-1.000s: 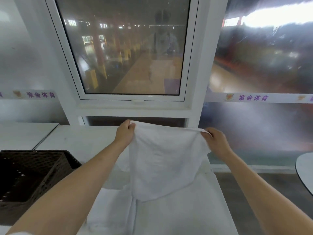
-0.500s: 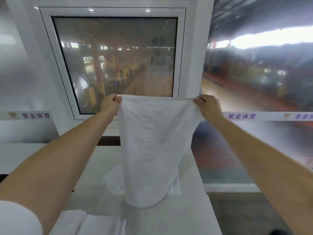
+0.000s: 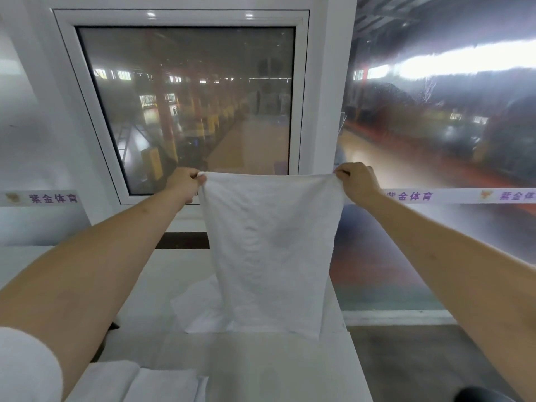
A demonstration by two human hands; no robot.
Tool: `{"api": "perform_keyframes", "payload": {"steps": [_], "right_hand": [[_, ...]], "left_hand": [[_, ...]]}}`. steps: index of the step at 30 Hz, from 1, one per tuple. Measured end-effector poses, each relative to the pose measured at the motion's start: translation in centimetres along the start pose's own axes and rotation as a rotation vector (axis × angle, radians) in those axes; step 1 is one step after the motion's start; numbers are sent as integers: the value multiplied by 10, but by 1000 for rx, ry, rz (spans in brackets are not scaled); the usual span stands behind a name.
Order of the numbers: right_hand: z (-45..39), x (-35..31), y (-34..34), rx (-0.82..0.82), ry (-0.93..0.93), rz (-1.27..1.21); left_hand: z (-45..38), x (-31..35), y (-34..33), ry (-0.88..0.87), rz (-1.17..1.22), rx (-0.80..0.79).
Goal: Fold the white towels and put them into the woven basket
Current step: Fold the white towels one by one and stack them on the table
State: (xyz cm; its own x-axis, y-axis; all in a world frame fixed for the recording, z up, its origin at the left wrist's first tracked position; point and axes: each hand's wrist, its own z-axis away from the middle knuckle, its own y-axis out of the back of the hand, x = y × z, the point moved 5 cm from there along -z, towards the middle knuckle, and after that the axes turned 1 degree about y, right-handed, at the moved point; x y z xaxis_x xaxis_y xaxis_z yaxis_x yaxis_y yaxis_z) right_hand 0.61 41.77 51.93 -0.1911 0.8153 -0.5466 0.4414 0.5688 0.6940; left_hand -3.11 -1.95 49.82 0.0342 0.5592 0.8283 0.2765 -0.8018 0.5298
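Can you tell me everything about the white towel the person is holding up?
The white towel is soft, slightly wrinkled cloth, stretched out flat and hanging straight down in front of the window. The left hand pinches its top left corner and the right hand pinches its top right corner. Its bottom edge hangs at the white table, near another towel lying there.

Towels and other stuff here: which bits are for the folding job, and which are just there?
For the job:
held towel, pinched by left hand and right hand
flat towel
near towels

Just there:
table
window
purple-lettered strip
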Motion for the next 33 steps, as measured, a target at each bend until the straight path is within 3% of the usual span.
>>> {"api": "perform_keyframes", "payload": {"steps": [3, 6, 15, 24, 29, 33], "right_hand": [[4, 12, -1, -27, -80, -43], [20, 9, -25, -125, -15, -74], [111, 1, -146, -416, 13, -220], [134, -23, -187, -584, 104, -241], [138, -40, -197, -734, 140, -386], [139, -41, -195, -730, 128, -368]], "left_hand": [[2, -6, -13, 48, 121, -36], [18, -15, -36, 45, 121, -126], [87, -20, -92, -133, 25, -302], [120, 9, -83, -261, 155, -422], [123, 14, -72, -274, 194, -445], [123, 16, -65, -266, 213, -416]]}}
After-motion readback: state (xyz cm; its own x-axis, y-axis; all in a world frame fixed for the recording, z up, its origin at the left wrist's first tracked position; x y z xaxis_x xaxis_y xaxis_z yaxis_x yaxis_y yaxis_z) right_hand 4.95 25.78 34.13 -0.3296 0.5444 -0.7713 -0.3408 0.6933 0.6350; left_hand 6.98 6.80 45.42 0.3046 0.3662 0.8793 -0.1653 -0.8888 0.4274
